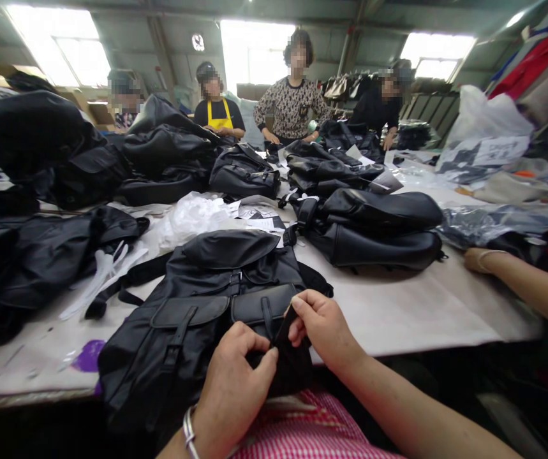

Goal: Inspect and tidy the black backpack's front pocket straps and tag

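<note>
A black backpack (254, 255) with two buckled front pockets lies at the table's front edge, its lower end hanging toward my lap. My right hand (324, 328) is closed, pinching a dark strip (284, 326) of black material by the right pocket. Close beside it, my left hand (242, 376) has thumb and forefinger pressed together on the same black material, near the end of the right pocket's strap (267, 317). Whether that strip is a strap end or an edge of the pocket I cannot tell. The left pocket's strap (178, 338) runs down through its buckle.
More black backpacks (379, 223) are heaped across the white table (398, 312). White crumpled wrapping (192, 220) and paper tags lie behind mine. Another person's arm (527, 280) reaches in from the right. Several people stand across the table, one in a yellow apron (219, 115).
</note>
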The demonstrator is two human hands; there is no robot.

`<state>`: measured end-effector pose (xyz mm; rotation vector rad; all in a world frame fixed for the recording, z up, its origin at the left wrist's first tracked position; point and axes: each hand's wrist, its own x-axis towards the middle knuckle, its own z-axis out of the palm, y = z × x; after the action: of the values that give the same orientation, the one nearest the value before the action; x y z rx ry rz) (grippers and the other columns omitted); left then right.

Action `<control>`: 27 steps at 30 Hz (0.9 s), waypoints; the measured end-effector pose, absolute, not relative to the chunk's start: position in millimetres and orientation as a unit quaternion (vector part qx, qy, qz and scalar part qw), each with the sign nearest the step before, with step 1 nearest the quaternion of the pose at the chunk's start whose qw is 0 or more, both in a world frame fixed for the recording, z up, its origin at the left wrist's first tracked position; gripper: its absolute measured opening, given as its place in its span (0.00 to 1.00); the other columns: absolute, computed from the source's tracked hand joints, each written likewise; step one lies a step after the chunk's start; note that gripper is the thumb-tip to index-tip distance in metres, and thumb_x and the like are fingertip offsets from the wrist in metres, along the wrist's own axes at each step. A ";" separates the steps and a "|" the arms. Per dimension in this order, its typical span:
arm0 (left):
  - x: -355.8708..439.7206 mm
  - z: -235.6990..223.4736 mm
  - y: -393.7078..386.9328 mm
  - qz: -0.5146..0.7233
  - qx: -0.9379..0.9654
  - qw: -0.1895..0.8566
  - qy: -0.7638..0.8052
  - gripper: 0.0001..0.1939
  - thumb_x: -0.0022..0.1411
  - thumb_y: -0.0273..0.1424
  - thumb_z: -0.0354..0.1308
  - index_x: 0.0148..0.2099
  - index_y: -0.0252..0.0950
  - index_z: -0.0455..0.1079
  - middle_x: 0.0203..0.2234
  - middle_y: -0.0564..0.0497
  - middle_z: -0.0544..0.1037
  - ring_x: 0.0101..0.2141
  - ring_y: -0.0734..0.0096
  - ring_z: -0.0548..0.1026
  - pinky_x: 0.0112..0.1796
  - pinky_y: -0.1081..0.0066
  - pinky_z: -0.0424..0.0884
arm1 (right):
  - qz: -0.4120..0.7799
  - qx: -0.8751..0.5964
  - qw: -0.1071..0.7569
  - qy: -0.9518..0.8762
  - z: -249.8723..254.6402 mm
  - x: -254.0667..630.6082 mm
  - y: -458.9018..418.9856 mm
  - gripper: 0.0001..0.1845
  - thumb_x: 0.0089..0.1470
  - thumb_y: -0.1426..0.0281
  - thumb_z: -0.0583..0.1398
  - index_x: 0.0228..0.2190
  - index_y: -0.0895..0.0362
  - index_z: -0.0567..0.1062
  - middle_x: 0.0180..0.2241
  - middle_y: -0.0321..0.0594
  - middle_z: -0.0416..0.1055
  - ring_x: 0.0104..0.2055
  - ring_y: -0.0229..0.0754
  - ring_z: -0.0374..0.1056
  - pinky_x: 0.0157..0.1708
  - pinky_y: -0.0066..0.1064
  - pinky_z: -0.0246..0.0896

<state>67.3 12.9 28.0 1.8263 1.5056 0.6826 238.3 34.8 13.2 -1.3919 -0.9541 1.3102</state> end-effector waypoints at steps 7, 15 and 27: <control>68.8 32.4 15.7 0.260 0.696 0.339 0.578 0.07 0.57 0.33 0.59 0.29 0.38 0.73 0.31 0.51 0.74 0.34 0.66 0.74 0.38 0.66 0.70 | 0.600 -0.564 0.467 -0.323 14.6 238.7 47.3 0.15 0.50 0.58 0.61 0.27 0.57 0.68 0.12 0.33 0.69 0.11 0.34 0.62 0.12 0.22 0.59; 67.8 30.8 15.6 0.261 0.695 0.336 0.580 0.06 0.57 0.34 0.59 0.31 0.39 0.75 0.32 0.51 0.75 0.34 0.65 0.74 0.39 0.65 0.70 | 0.645 -0.560 0.437 -0.282 18.5 243.1 59.4 0.10 0.60 0.71 0.54 0.26 0.57 0.67 0.12 0.33 0.68 0.12 0.33 0.62 0.12 0.21 0.62; 70.3 32.6 17.6 0.256 0.701 0.320 0.584 0.07 0.56 0.35 0.59 0.32 0.39 0.76 0.32 0.51 0.76 0.35 0.64 0.75 0.40 0.64 0.71 | 0.647 -0.563 0.427 -0.286 24.7 242.2 69.2 0.13 0.61 0.74 0.54 0.24 0.57 0.66 0.11 0.34 0.67 0.10 0.34 0.61 0.10 0.20 0.59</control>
<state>70.3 17.6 32.6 1.8430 1.5340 0.6742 242.2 69.2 24.7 -1.4072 -0.7136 1.6168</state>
